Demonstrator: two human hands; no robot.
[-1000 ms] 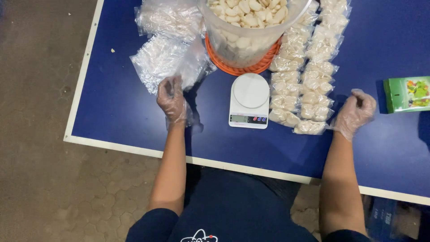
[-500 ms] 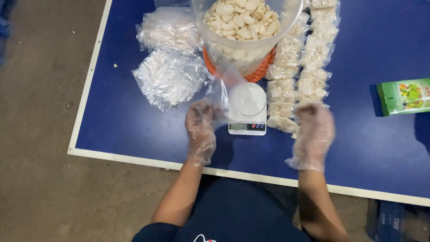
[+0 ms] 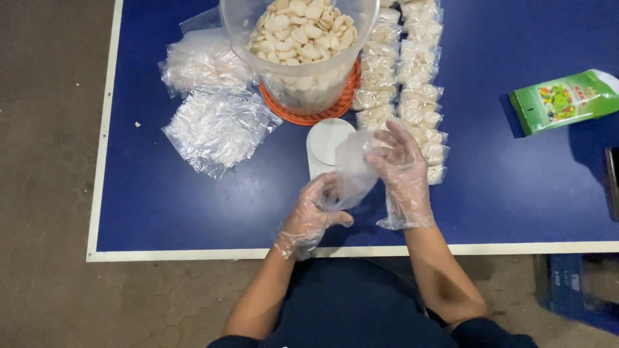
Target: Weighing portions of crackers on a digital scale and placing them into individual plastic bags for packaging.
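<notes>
Both my hands wear thin clear gloves. My left hand (image 3: 314, 216) pinches the lower end of a small empty clear plastic bag (image 3: 351, 171). My right hand (image 3: 401, 169) grips the bag's upper edge with fingers spread. The bag hangs over the white kitchen scale (image 3: 325, 143) and hides its display. Behind the scale stands a big clear tub of pale white pieces (image 3: 298, 45) on an orange lid (image 3: 335, 106).
Two rows of filled small bags (image 3: 403, 77) lie right of the tub. Piles of empty clear bags (image 3: 213, 125) lie to its left. A green packet (image 3: 564, 100) rests at the right on the blue table (image 3: 529, 187). Bare floor lies to the left.
My left hand took an empty bag from the pile and carried it to the middle. My right hand came in from the right and took hold of it too. The view shifted.
</notes>
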